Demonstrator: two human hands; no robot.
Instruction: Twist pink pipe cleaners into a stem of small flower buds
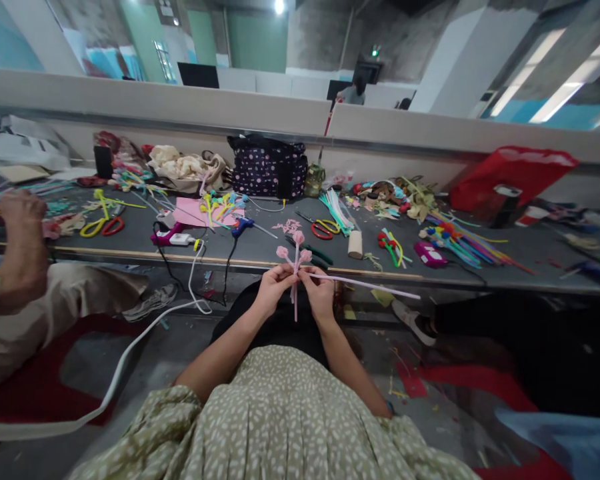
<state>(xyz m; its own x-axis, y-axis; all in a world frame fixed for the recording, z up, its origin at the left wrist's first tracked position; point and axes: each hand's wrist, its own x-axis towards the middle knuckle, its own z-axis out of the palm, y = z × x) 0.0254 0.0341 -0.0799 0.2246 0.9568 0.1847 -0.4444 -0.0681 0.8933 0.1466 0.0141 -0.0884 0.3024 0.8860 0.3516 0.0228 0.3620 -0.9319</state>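
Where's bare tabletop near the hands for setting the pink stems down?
Bare grey patch on the long grey table between the magenta tape measure and its front edge; another left of the blue glue gun. Crowded: back strip by the dotted dark bag, and the coloured pipe-cleaner bundle.

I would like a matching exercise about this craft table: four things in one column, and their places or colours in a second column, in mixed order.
Things:
1. pink pipe-cleaner flower
2. dotted bag
3. red bag
4. red-and-yellow scissors

Places or colours:
A. dark with small light spots, at the back of the table near the middle
B. lying flat on the left part of the table
C. held between the left hand and the right hand
D. at the far right, against the low wall

Pairs: 1-C, 2-A, 3-D, 4-B
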